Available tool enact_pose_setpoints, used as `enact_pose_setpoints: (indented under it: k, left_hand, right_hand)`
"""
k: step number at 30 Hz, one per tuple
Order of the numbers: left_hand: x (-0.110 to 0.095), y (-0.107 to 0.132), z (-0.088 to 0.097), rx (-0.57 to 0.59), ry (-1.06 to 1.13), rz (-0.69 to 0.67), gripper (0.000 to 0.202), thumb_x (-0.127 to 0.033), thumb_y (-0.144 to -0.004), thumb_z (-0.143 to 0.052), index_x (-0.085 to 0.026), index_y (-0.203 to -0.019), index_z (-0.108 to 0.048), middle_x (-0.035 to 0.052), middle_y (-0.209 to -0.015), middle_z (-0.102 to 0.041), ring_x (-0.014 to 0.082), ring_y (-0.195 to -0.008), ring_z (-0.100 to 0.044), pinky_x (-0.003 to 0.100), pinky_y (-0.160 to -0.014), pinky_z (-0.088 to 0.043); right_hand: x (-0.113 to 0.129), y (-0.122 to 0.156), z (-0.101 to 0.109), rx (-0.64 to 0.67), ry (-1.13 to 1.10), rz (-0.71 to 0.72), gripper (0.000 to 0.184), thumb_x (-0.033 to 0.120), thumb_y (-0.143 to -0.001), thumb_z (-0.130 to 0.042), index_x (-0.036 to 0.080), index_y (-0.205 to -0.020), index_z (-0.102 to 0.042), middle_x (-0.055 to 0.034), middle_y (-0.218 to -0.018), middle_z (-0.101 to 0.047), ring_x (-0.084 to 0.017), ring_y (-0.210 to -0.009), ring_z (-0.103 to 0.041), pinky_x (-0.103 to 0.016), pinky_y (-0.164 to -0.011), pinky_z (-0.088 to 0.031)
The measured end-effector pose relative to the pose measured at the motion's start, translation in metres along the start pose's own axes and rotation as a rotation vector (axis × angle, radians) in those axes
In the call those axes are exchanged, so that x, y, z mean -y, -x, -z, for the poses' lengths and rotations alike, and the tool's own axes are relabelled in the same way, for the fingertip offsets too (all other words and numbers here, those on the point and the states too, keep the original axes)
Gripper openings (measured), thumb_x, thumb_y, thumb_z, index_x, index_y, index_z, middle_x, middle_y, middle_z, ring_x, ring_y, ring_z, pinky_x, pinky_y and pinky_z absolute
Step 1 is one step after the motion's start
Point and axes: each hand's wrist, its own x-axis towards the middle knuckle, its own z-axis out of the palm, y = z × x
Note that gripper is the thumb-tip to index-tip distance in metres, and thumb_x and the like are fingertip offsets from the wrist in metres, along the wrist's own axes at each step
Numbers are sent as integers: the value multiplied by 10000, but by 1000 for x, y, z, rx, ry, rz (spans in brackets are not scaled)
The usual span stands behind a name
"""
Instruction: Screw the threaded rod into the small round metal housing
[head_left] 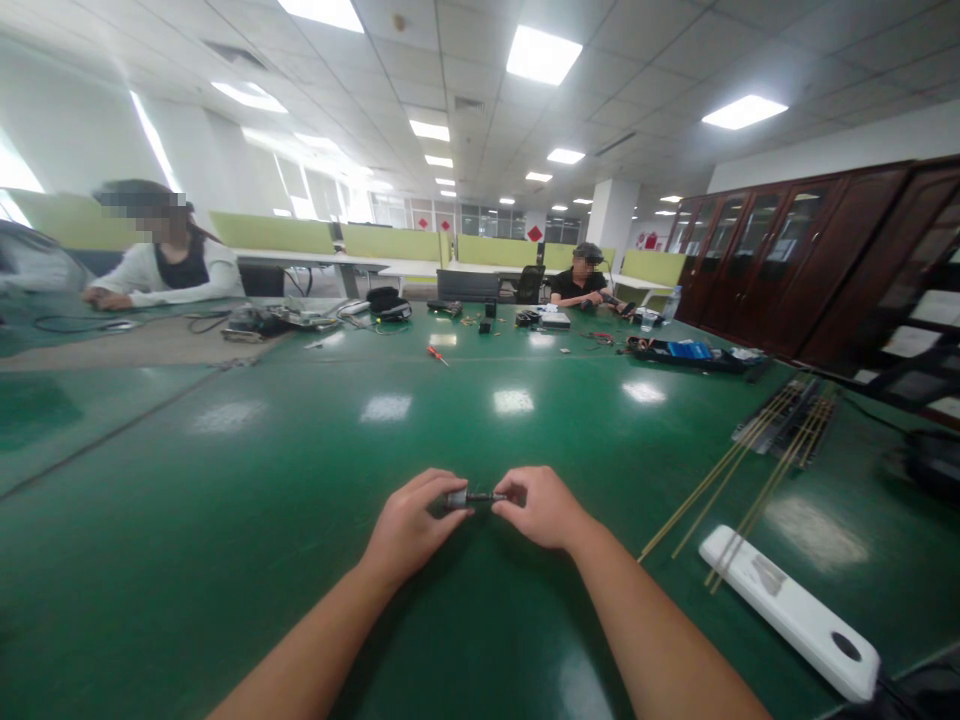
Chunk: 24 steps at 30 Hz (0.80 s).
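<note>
My left hand (418,522) pinches a small grey cylinder (456,498) between thumb and fingers. From the cylinder a thin dark rod (480,497) runs sideways to my right hand (541,506), whose thumb and fingertips are closed on its far end. The two pieces lie in one line just above the green table (300,470). Whether they are joined or only touching I cannot tell, and the exact kind of part is too small to make out.
Long thin yellowish rods (772,470) lie on the right, reaching over a white elongated case (795,610). An orange-handled screwdriver (438,355) lies ahead. Farther back are a black tray with blue items (690,350) and electronic parts (270,320). People sit at the far side (581,285) and left (176,265).
</note>
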Motion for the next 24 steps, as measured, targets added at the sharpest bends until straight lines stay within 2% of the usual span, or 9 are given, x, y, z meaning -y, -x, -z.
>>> enact_pose_setpoints:
  k: [24]
  left_hand:
    - [0,0,2,-10,-14,30,244,-289,-802,-717,-200,-1027,-683,67,-1011,-673,197,-913,-648,316,-821,-542]
  right_hand:
    - [-1,0,3,12,20,-30,107,240,-786,-691,190,-871,-732,-21,-776,-718,-150,-694,-622,-246,-647,-443]
